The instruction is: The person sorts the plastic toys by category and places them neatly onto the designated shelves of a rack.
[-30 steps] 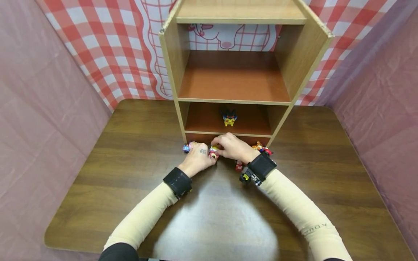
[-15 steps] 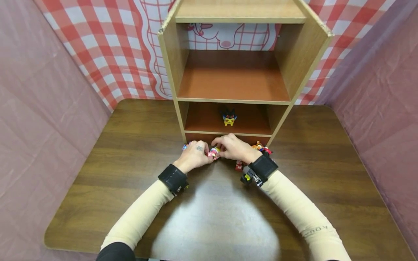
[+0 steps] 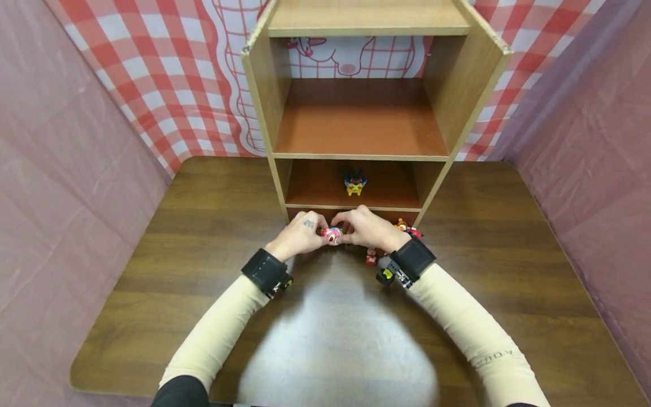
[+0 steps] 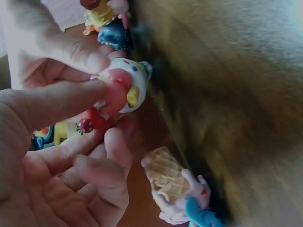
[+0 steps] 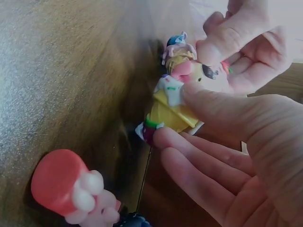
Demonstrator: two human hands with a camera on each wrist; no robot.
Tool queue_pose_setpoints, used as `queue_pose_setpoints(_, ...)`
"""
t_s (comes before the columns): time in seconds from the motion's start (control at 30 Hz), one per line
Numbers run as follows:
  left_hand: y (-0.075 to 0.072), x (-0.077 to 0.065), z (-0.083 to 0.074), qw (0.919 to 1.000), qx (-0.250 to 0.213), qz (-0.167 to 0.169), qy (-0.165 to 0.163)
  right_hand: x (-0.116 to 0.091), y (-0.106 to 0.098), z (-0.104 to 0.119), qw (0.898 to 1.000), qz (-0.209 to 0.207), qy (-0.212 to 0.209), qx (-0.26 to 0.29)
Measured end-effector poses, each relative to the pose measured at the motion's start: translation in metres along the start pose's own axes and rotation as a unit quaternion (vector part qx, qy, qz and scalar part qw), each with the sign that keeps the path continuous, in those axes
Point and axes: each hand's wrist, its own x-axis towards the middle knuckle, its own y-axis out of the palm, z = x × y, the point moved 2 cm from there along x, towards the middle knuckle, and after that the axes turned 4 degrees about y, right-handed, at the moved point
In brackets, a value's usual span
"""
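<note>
Both hands meet at a small toy figurine (image 3: 333, 235) with a pink and white body, yellow parts and a red end, just before the shelf's bottom. My left hand (image 3: 299, 233) pinches its red end between thumb and fingers. From the other side, my right hand (image 3: 371, 230) grips the yellow part, thumb on the white piece, as the right wrist view shows. Beside the left hand stands a waffle-cone figurine (image 4: 165, 175) with pink and blue parts. A red-topped figurine (image 5: 57, 179) is near the right wrist.
A wooden shelf unit (image 3: 358, 156) stands at the back of the brown table (image 3: 168, 282). On its lower shelf sits a yellow figurine (image 3: 354, 185) with a dark top. An orange and red figurine (image 3: 404, 226) lies by the unit's right foot. Pink cloth (image 3: 76, 169) hangs at the sides.
The figurine has turned between the hands and tipped sideways, its red end now toward the left hand. My left hand has shifted slightly left and away from me; the right has barely moved.
</note>
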Motion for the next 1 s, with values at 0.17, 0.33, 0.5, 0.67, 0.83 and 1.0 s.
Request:
queue_pose_setpoints(0.17, -0.002, 0.003, -0.002, 0.9995, -0.016, -0.003, 0.025, -0.003, 0.003, -0.004, 1.0, -0.011, 0.002, -0.005)
queue_pose_setpoints(0.33, -0.001, 0.005, -0.005, 0.999, -0.031, -0.005, 0.032, -0.004, 0.005, -0.007, 0.999, -0.014, 0.015, 0.025)
queue_pose_setpoints(0.5, -0.001, 0.009, -0.007, 0.9983, -0.05, -0.004, 0.03, -0.006, 0.003, -0.009, 0.999, -0.015, 0.036, 0.036)
queue_pose_setpoints(0.67, 0.004, 0.012, -0.006, 0.9971, -0.069, -0.002, 0.032, -0.008, 0.004, -0.013, 0.997, -0.018, 0.048, 0.049)
queue_pose_setpoints(0.83, 0.009, 0.015, -0.004, 0.9962, -0.084, -0.003, 0.024, -0.01, 0.005, -0.016, 0.995, -0.019, 0.064, 0.069)
queue_pose_setpoints(1.0, 0.014, 0.017, 0.0, 0.9965, -0.075, 0.001, 0.037, -0.012, 0.007, -0.022, 0.993, -0.022, 0.087, 0.082)
